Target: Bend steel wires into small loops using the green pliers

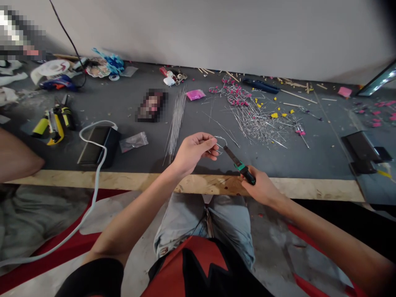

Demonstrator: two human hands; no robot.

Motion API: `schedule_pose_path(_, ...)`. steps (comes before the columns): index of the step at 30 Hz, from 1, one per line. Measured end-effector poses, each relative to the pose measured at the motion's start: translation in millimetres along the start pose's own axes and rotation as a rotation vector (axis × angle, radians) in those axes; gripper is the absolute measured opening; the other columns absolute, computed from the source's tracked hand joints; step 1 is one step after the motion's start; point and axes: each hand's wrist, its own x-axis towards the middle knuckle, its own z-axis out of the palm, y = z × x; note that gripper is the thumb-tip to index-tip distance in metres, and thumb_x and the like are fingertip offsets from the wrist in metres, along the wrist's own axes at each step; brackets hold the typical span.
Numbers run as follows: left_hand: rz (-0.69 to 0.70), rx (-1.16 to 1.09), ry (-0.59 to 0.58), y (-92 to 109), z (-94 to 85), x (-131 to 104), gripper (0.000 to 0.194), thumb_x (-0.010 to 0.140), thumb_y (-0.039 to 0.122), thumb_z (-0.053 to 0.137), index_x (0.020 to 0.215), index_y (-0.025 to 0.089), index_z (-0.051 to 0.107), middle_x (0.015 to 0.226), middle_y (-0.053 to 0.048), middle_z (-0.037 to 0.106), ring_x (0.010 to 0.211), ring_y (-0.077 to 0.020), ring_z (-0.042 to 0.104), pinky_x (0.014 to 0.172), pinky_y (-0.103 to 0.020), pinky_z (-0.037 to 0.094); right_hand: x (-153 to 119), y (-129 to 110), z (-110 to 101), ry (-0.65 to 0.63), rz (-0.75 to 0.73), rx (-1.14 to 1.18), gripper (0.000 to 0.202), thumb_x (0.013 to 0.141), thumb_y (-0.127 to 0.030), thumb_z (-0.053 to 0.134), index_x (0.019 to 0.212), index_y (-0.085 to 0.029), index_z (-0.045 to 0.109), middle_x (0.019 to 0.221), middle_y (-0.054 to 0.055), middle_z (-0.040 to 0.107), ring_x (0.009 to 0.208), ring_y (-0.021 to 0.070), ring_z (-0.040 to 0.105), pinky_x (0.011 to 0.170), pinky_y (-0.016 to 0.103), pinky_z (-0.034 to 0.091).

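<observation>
Between the thumb and fingers of my left hand (198,150) is a bent wire (221,139) with a loop that curves out to the right. My right hand (258,183) is wrapped round the black and green handle of a tool (236,162) with a long dark metal end. That end points up and left, and its tip is at the wire loop; whether they touch is hard to tell. Both hands are above the front edge of the dark table (145,159). Straight wires (177,119) lie in a bundle behind my left hand.
Behind my right hand spreads a pile of wire pieces (255,123) with pink and yellow bits. Pliers (55,123), a black box (99,144) with a white cable and a plastic bag (134,142) lie left. Another person's arm (18,156) rests at the left edge.
</observation>
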Motion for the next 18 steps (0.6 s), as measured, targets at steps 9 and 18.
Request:
schedule_pose_path(9,0.005,-0.037,0.074,3,-6.8,3,0.018,0.075,0.028,0.067,0.077,0.012,0.059,0.069,-0.002,0.062,0.061,-0.0092,0.060,0.055,-0.022,0.052,-5,-13,-17,-0.086,-0.048,0.221,0.024,0.079,-0.035,0.054,0.098,-0.021,0.052,0.089,0.001,0.063,0.084,0.0183,0.059,0.077,0.029,0.043)
schedule_pose_path(18,-0.032,-0.078,0.043,4,-13.3,0,0.018,0.078,0.029,0.065,0.079,0.012,0.058,0.069,-0.001,0.062,0.065,-0.0108,0.063,0.063,-0.026,0.056,-13,-37,-25,-0.222,0.006,0.317,0.026,0.079,-0.033,0.055,0.100,-0.019,0.060,0.097,0.003,0.065,0.093,0.0212,0.059,0.081,0.028,0.043)
